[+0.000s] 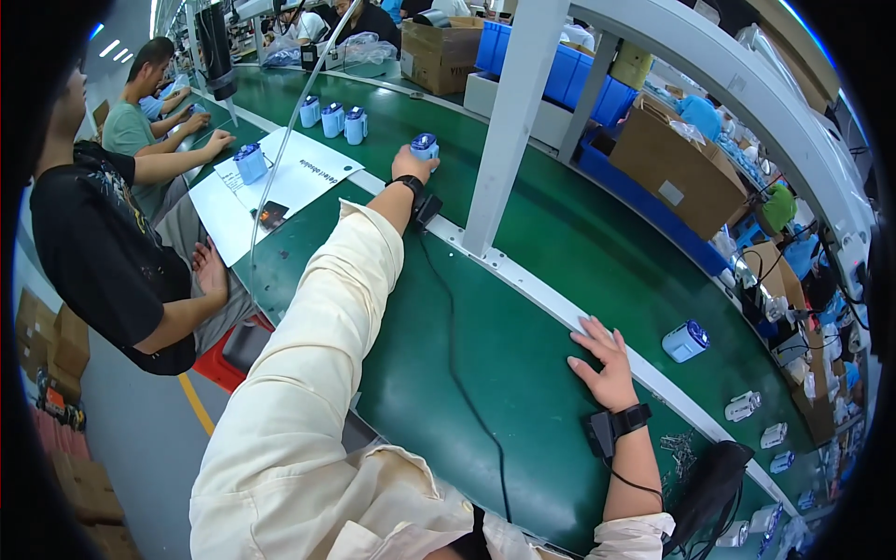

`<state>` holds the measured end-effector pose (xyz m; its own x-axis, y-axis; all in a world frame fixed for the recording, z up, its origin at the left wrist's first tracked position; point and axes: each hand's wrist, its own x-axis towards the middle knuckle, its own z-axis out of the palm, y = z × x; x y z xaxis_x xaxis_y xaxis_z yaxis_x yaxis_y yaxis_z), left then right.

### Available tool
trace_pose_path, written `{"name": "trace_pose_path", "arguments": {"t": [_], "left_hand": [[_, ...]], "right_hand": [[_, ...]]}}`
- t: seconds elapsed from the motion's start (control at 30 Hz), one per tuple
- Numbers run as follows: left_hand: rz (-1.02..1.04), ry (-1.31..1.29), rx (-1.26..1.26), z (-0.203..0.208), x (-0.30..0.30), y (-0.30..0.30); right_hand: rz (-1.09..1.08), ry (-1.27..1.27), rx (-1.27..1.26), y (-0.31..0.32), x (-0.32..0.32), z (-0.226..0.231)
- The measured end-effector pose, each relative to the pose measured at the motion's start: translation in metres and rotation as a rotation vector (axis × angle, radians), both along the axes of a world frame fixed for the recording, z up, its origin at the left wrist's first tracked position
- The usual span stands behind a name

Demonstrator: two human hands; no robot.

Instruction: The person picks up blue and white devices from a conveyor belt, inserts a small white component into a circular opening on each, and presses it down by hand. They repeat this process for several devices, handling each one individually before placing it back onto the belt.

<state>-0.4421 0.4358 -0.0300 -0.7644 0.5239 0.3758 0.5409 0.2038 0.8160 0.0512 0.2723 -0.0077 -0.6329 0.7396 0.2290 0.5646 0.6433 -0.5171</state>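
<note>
My left hand [411, 166] reaches far forward over the green conveyor belt. Its fingers are closed round a small light-blue housing with a dark, shiny top [425, 147]. To the left of it on the belt stand three similar housings [332, 119]. My right hand [605, 364] holds nothing; it rests with fingers spread at the white rail [551, 305] between worktop and belt. Farther right on the belt, another blue housing [686, 342] stands slightly tilted in view. Each wrist wears a black strap with a small box.
A black cable [455, 350] crosses the green worktop. A white post [516, 126] rises from the rail between my hands. Loose metal pieces [679, 455] and a black pouch [714, 490] lie at right. Co-workers sit at left by a white sheet [297, 173]; cartons [677, 159] stand beyond the belt.
</note>
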Motion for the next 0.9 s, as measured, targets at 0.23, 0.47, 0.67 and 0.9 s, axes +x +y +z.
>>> {"name": "trace_pose_path", "arguments": {"t": [0.23, 0.47, 0.67, 0.9], "left_hand": [[0.17, -0.306, 0.26, 0.014, 0.027, -0.021], [-0.317, -0.498, 0.713, 0.093, 0.123, -0.141], [-0.718, 0.088, 0.563, 0.07, 0.228, -0.254], [-1.244, 0.065, 0.359, 0.034, 0.288, -0.256]], "right_hand": [[0.081, 0.011, -0.005, 0.004, -0.01, 0.002], [-0.013, 0.301, -0.182, 0.006, 0.0, -0.007], [-0.01, 1.125, -0.884, -0.081, -0.073, 0.06], [-0.106, 0.788, -0.553, -0.107, -0.055, 0.048]]}}
